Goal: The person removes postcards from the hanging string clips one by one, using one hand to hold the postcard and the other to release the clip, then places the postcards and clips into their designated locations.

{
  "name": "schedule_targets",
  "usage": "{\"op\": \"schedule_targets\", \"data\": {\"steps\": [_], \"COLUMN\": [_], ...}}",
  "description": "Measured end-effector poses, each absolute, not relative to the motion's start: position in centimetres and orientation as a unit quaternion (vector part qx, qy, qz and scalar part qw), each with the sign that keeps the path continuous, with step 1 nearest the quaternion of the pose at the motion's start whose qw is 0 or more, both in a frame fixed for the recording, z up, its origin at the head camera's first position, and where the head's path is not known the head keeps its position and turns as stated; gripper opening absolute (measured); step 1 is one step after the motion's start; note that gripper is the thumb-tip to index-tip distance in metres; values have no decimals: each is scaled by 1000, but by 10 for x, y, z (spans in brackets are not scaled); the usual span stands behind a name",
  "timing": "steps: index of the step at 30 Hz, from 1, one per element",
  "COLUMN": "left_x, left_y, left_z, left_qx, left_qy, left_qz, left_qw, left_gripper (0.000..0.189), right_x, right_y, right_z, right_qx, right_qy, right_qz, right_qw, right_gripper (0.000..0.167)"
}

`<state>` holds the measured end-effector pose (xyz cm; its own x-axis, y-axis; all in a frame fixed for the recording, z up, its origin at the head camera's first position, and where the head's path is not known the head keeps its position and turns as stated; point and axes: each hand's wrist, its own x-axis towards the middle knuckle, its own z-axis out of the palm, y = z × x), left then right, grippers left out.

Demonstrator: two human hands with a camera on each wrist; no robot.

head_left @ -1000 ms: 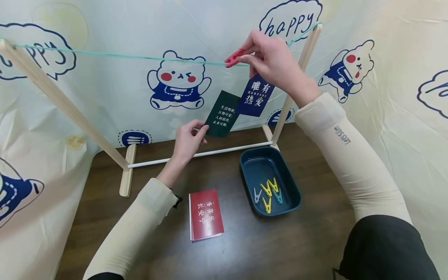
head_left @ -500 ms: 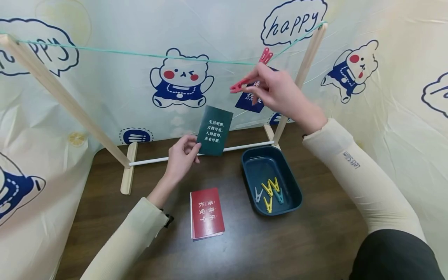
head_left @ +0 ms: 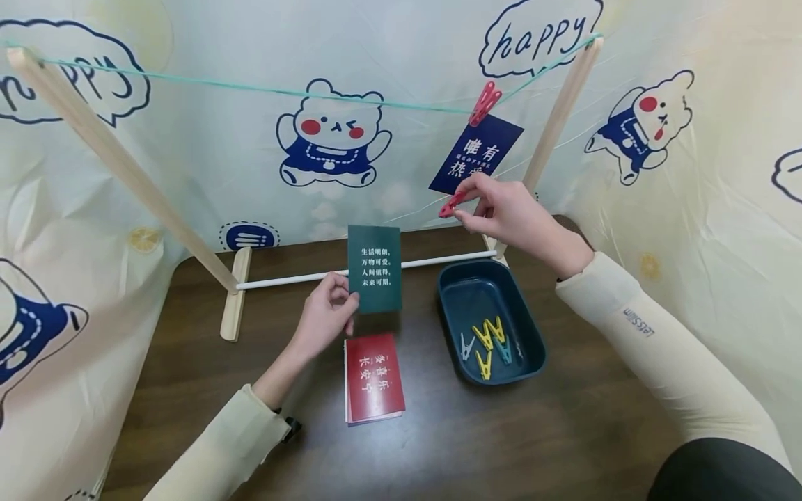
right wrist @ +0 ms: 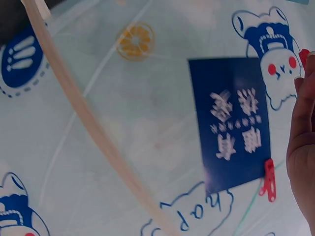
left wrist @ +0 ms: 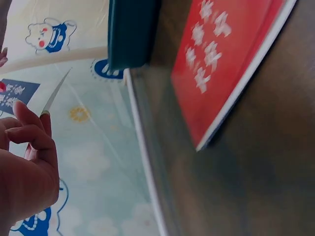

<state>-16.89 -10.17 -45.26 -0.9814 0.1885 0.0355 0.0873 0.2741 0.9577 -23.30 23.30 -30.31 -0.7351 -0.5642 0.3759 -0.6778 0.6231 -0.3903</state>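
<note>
My left hand pinches a dark green card with white writing by its lower left edge; in the left wrist view that card shows almost edge-on. Between the thumb and fingers of my right hand is a red clothespin. Just above that hand, a navy card hangs tilted from the teal string, held at its top by another red clothespin. In the right wrist view the whole navy card shows, with my right hand at the right edge.
The string runs between two wooden posts, joined below by a white rod. A stack of cards with a red one on top lies on the brown table. A dark blue tray to its right holds several yellow, grey and teal clothespins.
My right hand has come down from the string with the red clothespin, leaving the navy card in full view. My left hand has lowered the green card toward the red stack and turned it upright.
</note>
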Motion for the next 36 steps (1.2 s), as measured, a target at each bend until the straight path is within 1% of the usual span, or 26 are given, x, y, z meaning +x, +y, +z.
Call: {"op": "schedule_targets", "data": {"steps": [5,11,18,21,28,36], "left_x": [-159,-146,-126,-118,-101,-89], "left_y": [-104,-107,-113,-116,-119,-122], "left_z": [-464,-475,-494,-503,-518,-527], "left_qx": [72,28,-8,-30,-81,-75], "left_qy": [794,780,773,764,749,762], "left_qz": [598,610,614,620,628,599], "left_qw": [88,135,161,178,196,234], "left_gripper": [17,17,15,14,11,12], "right_x": [-229,-226,-224,-224,-224,-230], "right_y": [242,251,255,257,261,265], "right_z": [-324,-350,-385,-402,-435,-457], "right_qx": [338,321,298,292,272,257], "right_qy": [-900,-906,-915,-918,-927,-926], "right_qz": [263,274,270,260,225,170], "right_qw": [83,32,-41,-64,-129,-220], "right_gripper": [31,29,29,29,24,24]}}
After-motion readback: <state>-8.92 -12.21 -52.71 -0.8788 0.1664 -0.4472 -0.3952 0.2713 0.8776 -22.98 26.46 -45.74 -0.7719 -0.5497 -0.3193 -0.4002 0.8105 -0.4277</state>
